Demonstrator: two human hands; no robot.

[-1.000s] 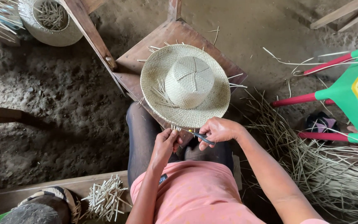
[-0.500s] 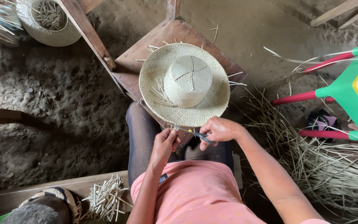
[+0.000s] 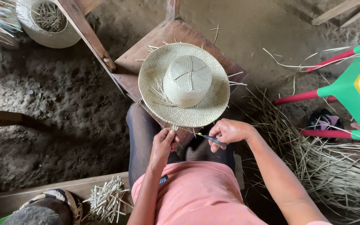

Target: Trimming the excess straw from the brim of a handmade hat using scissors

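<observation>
A pale woven straw hat [image 3: 184, 85] lies crown-up on a wooden stool [image 3: 146, 56] in front of my knees. Loose straw ends stick out of its brim. My left hand [image 3: 164, 143] pinches a few straw ends at the near edge of the brim. My right hand [image 3: 229, 132] is closed on small dark-handled scissors [image 3: 207, 138], whose tip points left toward the pinched ends.
A second straw hat [image 3: 46, 25] filled with cut straw bits sits at the top left. Cut straw pieces [image 3: 107, 200] lie on a wooden plank near my left side. Long straw bundles [image 3: 334, 166] cover the dirt floor on the right, by a green, red-legged plastic chair [image 3: 351, 91].
My right hand with the scissors has drawn slightly right and down, away from the brim. The hat has shifted a little to the left on the stool.
</observation>
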